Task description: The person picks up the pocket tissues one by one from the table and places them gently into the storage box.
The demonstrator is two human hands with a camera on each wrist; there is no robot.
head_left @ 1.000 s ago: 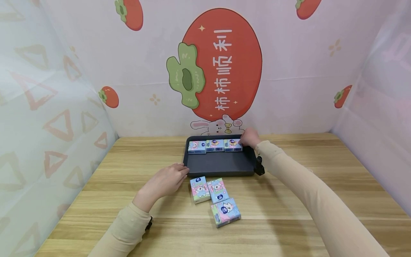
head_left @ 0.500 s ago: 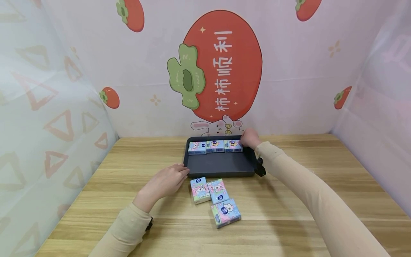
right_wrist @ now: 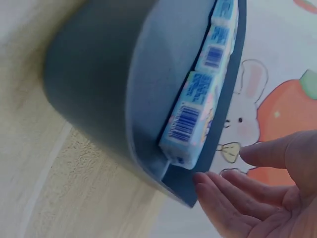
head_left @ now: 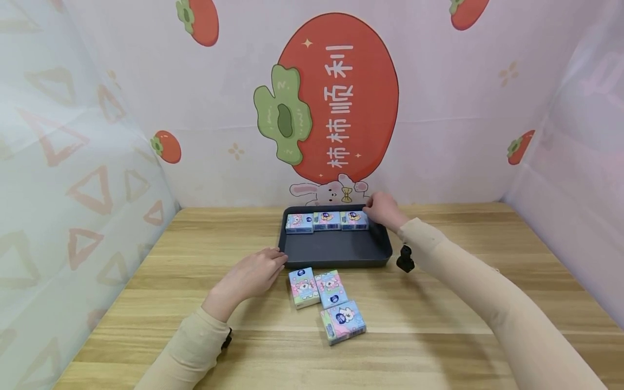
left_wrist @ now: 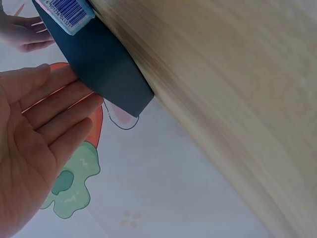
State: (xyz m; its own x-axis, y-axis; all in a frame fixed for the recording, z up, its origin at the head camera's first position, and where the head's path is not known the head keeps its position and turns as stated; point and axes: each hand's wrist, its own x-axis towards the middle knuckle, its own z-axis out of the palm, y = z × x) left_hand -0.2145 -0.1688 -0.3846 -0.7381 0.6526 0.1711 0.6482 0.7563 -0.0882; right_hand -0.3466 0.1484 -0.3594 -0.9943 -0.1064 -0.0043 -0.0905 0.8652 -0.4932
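Note:
A dark grey tray (head_left: 336, 248) stands at the back of the table. Along its rear wall sit three light-blue tissue packs in a row: a left pack (head_left: 299, 223), a middle pack (head_left: 326, 220) and a right pack (head_left: 354, 220). My left hand (head_left: 255, 272) has its straight fingers against the tray's front left corner. At the back right corner is my right hand (head_left: 383, 210), apart from the right pack and holding nothing; in the right wrist view its thumb and fingers (right_wrist: 233, 196) are spread, fingertips right at the rim.
Three more tissue packs lie on the wooden table (head_left: 439, 346) in front of the tray: one upright left (head_left: 304, 287), one beside it (head_left: 331, 288), and one nearer pack (head_left: 343, 323). A patterned cloth backdrop (head_left: 219, 97) rises right behind the tray.
My right hand has come off the right tissue pack and moved slightly right, over the tray's rear corner. The left hand and the packs have stayed where they were.

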